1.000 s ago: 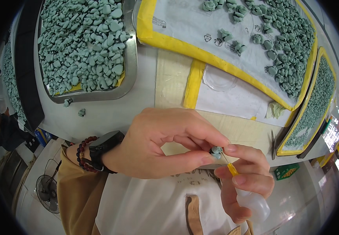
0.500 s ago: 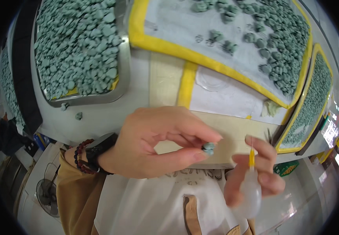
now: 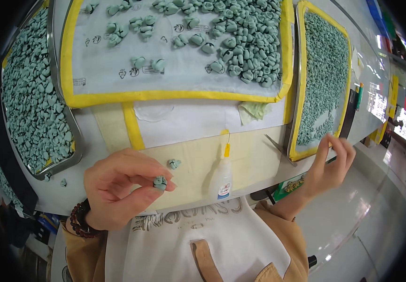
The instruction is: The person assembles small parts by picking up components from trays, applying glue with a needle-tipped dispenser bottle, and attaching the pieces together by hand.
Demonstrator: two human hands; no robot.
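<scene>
Between the thumb and fingers of my left hand (image 3: pixel 123 188) is a small green folded piece (image 3: pixel 159 182) with dark gaps, held above the front edge of the table. A similar green piece (image 3: pixel 174 163) lies on the cream mat (image 3: pixel 196 155) just beyond it. The white squeeze bottle (image 3: pixel 222 181) with a yellow needle tip stands on the mat, touched by neither hand. My right hand (image 3: pixel 332 162) is raised beside the near end of the right tray (image 3: pixel 291 150), thumb and finger tips together. Whatever is between those tips is too small to make out.
A large yellow-edged tray (image 3: pixel 174 97) with assembled green pieces spans the far side. At left a metal tray (image 3: pixel 73 136) is heaped with loose green pieces. Tweezers (image 3: pixel 279 148) lie near the right tray. A crumpled pale green scrap (image 3: pixel 254 112) sits on white paper.
My right hand has let go of the squeeze bottle, now on the mat, and moved right to the tray. My left hand still pinches a green piece. The whole view has shifted rightward.
</scene>
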